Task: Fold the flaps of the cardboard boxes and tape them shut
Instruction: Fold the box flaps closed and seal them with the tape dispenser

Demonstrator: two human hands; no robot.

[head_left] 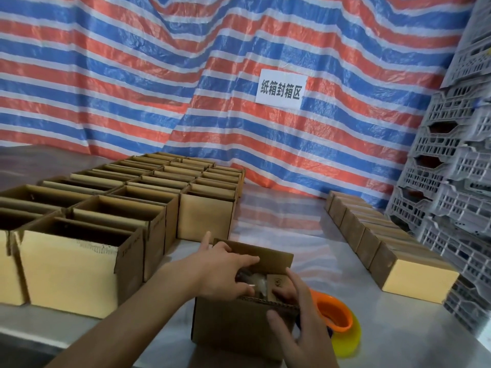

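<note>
A small brown cardboard box (233, 325) stands open at the near edge of the table, with clear plastic and a brown item showing inside. My left hand (223, 272) lies across the box's open top with its fingers spread over the left flap. My right hand (295, 314) grips the box's near right corner, thumb on the front wall and fingers over the rim. The far flap (268, 257) stands up behind my hands. An orange and yellow tape dispenser (337, 322) lies on the table just right of the box.
Several open cardboard boxes (111, 208) stand in rows on the left and back of the metal table (414, 330). A row of closed boxes (385, 248) runs along the right. Grey plastic crates (457, 181) are stacked at the far right. A striped tarp with a white sign (280, 88) hangs behind.
</note>
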